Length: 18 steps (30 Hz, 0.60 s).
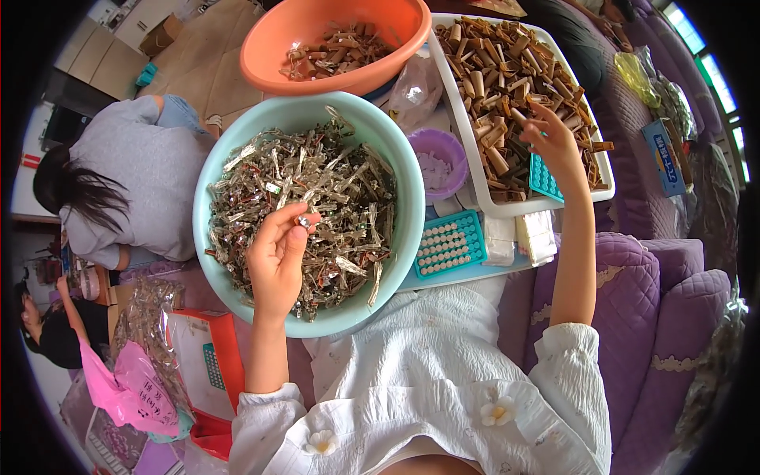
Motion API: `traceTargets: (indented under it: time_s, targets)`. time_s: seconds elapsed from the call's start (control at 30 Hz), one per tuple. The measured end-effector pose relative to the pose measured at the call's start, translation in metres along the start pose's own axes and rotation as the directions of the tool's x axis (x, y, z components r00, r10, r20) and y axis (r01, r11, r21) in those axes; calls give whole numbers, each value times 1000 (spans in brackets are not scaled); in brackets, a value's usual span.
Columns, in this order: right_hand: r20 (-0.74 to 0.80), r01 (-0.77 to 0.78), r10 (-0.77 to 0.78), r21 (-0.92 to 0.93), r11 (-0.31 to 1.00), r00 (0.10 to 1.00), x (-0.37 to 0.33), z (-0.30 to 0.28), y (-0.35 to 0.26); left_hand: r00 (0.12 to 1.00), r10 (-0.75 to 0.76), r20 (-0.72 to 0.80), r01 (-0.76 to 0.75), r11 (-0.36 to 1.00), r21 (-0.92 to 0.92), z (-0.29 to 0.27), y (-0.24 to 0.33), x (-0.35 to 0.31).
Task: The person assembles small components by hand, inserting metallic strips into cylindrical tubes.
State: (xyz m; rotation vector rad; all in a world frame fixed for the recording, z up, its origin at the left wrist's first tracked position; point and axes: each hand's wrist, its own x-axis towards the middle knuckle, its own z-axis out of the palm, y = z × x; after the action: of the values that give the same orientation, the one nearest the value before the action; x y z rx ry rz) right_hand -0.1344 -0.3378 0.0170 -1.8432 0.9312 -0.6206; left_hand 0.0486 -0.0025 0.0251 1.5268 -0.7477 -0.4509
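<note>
Head view: a small shiny metallic piece (pixel 304 222) is pinched between thumb and fingers of the left hand (pixel 275 257), with hardly any gap, above the mint basin (pixel 409 210). The basin is heaped with silvery strip bundles (pixel 261 190). The right hand (pixel 556 146) is held over the white tray (pixel 465 142), fingers loosely bent and partly spread; whether anything is gripped there cannot be told. That tray is piled with brown pieces (pixel 495 79), some tube-shaped; a teal item (pixel 545 182) is partly seen below the hand.

A light blue surface (pixel 467 277) is seen nearest the body. On it a teal rack (pixel 477 237) is set, filled with rows of pale round pieces, with white packets (pixel 537 237) just beside. White bits are held in the purple bowl (pixel 459 161), between basin and tray. More brown pieces are held in the orange bowl (pixel 273 39), beyond the basin.

Room: right side is taken up by a purple quilted sofa (pixel 606 301), with a blue box (pixel 663 158) and a yellow bag (pixel 637 79) on that side. At left, a person in a grey top (pixel 146 174) is seen bent over; lower down, a pink bag (pixel 131 384) and a person in black (pixel 67 336). Tiled floor (pixel 214 59) is visible behind.
</note>
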Motion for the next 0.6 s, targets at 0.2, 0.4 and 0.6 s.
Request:
traceTargets:
  time_s: [0.2, 0.4, 0.6]
  targets:
    - [-96, -67, -8, -746, 663, 995, -44, -21, -13, 1000, -27, -13, 26, 997, -66, -4, -3, -15]
    - [-153, -79, -72, -791, 607, 986, -50, -14, 27, 999, -43, -23, 41, 996, -81, -3, -4, -19]
    - [-246, -164, -84, -826, 539, 965, -48, 5, 20, 997, -62, -38, 57, 991, -122, 1, -5, -23]
